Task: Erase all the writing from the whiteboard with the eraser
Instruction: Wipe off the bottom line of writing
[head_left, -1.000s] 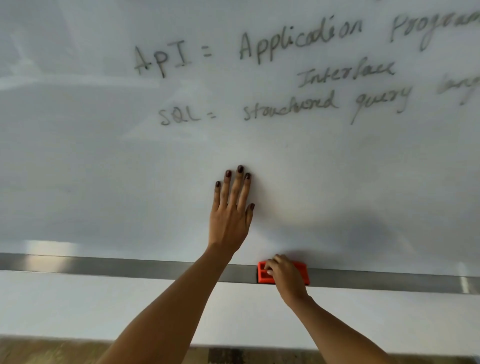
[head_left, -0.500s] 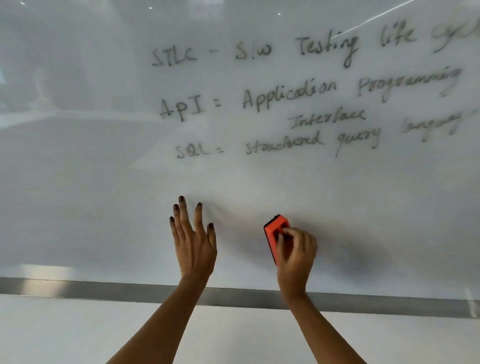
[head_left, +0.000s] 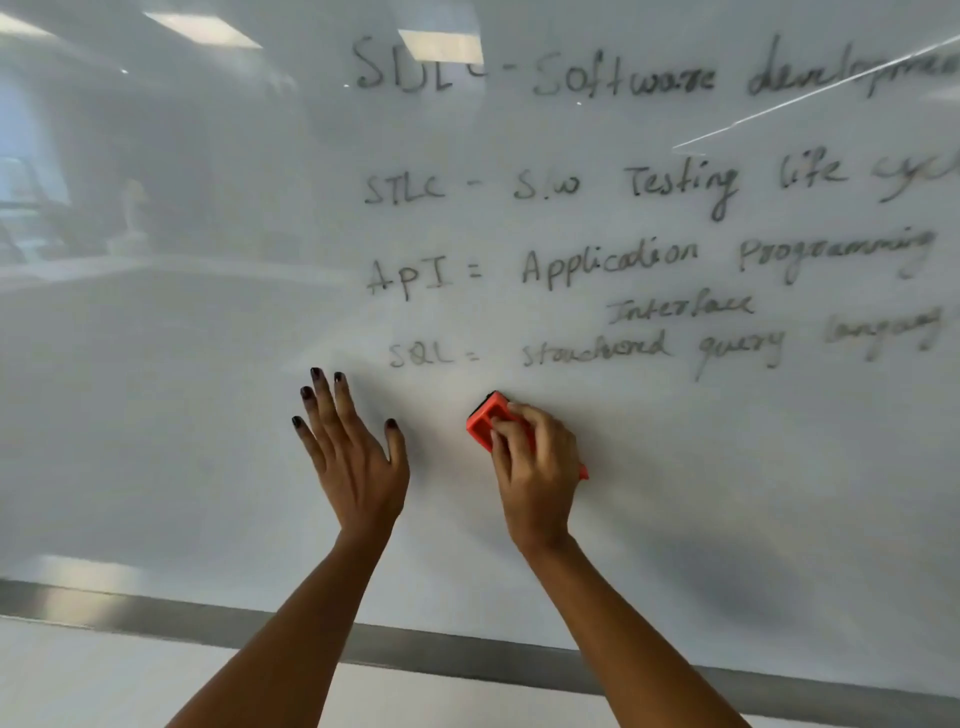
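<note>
Right hand (head_left: 537, 462) clamped around the red eraser (head_left: 488, 422), held on or just off the whiteboard (head_left: 156, 415), contact unclear; the eraser's long axis tilts up-left. Left hand (head_left: 353, 457) empty, fingers spread, just beside and to the left, at or near the board. The writing (head_left: 597, 260) lies above and mostly right of the eraser, its lowest line, "SQL", nearest; judged next stroke goes upward, right hand leading.

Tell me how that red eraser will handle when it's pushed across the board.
The eraser looks like a rigid plastic block, so it should stay stiff under pressure. The right hand wraps it alone, suggesting it's light. On the glossy whiteboard it will probably glide easily, maybe skidding if pressed unevenly.
</note>
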